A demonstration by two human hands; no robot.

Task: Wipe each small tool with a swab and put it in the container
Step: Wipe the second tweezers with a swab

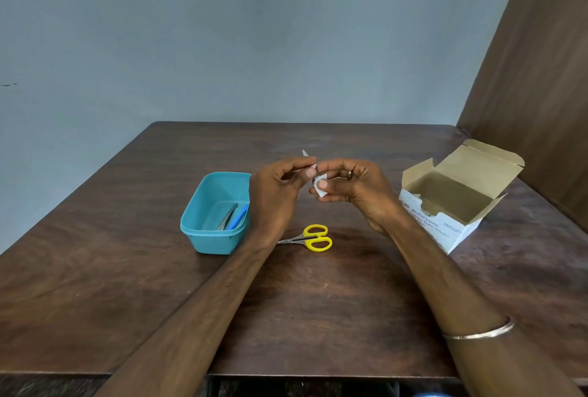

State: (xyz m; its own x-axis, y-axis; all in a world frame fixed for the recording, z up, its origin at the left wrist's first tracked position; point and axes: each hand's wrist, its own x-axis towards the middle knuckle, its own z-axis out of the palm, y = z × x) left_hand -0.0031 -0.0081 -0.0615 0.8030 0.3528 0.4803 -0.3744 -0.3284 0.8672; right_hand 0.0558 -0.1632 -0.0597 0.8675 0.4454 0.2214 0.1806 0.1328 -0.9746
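Across the dark wooden table [286,317], the biggest item is the opened box of alcohol swabs [455,202], lid flaps up, sitting at the right. Left of centre stands the teal plastic container [216,237], already holding two tools: a pair of metal tweezers [227,216] and a blue-handled tool [239,216] lying alongside it. Between container and box, yellow-handled scissors [313,238] lie flat on the table, seemingly not yet wiped.

Above them, both hands meet in mid-air. The left hand [276,189] pinches a slim metal tool [308,159], its pointed end sticking up past the fingers; what kind of tool it is cannot be told. The right hand [353,189] pinches a small white swab [320,188] folded against the tool's lower part.

To do this wipe well, I judge the left hand should hold the tool steady while the right draws the swab along its full length, away from the point, turning the tool so every side is covered. Then it belongs in the container just beside the left hand.
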